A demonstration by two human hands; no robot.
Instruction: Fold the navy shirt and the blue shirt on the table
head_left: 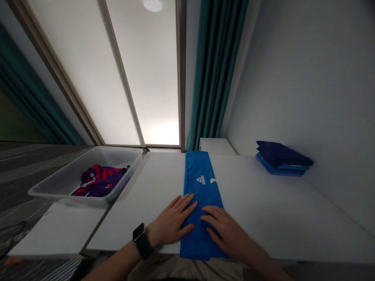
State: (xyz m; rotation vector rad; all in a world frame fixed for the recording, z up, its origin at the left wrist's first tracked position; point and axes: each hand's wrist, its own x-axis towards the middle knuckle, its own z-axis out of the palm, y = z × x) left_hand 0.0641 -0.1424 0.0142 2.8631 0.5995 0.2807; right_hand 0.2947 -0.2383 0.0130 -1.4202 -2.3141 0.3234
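A bright blue garment, folded into a long narrow strip, lies on the white table in front of me. White lettering and a small white mark show on its upper half, and its near end reaches the table's front edge. My left hand, with a black watch on the wrist, rests flat on the strip's left side, fingers stretched out. On the right side of the cloth lies my right hand, its fingers apart and slightly bent. Neither hand grips the fabric.
At the left, a translucent plastic bin holds a crumpled purple and red garment. Folded dark and lighter blue garments are stacked on the white table by the right wall. A white box-like surface stands behind the table.
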